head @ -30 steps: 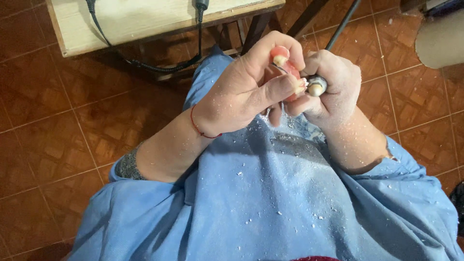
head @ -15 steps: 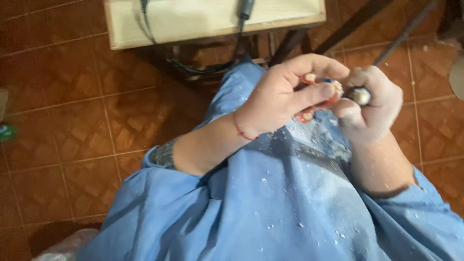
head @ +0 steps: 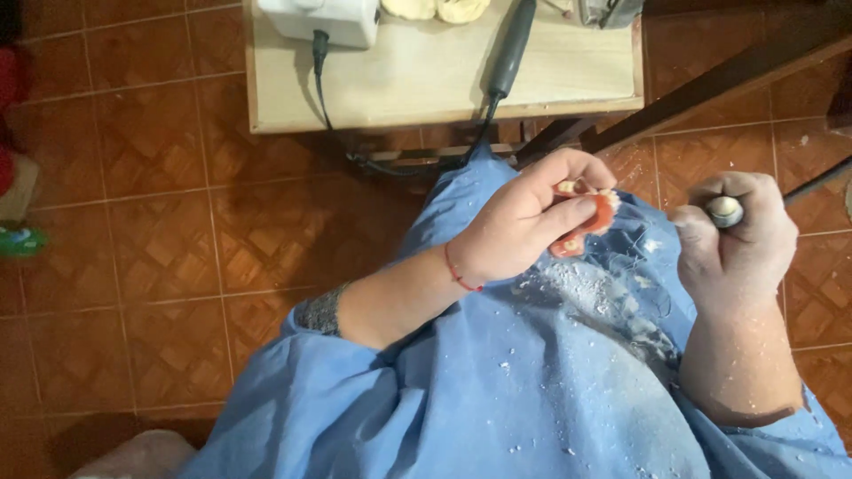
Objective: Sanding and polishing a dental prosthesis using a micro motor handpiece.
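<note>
Reddish-brown floor tiles (head: 151,222) with a woven pattern fill the ground beneath us, and a pale wooden table (head: 426,80) stands at the far side of our lap. We take that table as our landmark. On its far edge sits a white box-shaped device (head: 324,18) with a black cable (head: 333,115) running off the near edge and down under the table. Beside it, toward the right end of the table, a dark handpiece (head: 510,53) lies on the top, with a cord of its own trailing over the near edge. Two pale rounded lumps (head: 435,9) rest at the far edge between the device and the handpiece.

Just in front of the table, over our blue apron (head: 497,390), our left hand (head: 524,226) holds a pink denture (head: 586,222) with pale teeth; the fingers and thumb are curled closed around it, so the grip is firmly on the piece. A thin red string circles that wrist. Our right hand (head: 737,235) is further right of the table's near corner, well apart from the denture, closed in a fist around a metal-tipped tool (head: 725,211) whose silvery round end shows at the top of the fist. Its working tip we cannot make out. White dust (head: 586,284) lies scattered on the apron below both hands.
</note>
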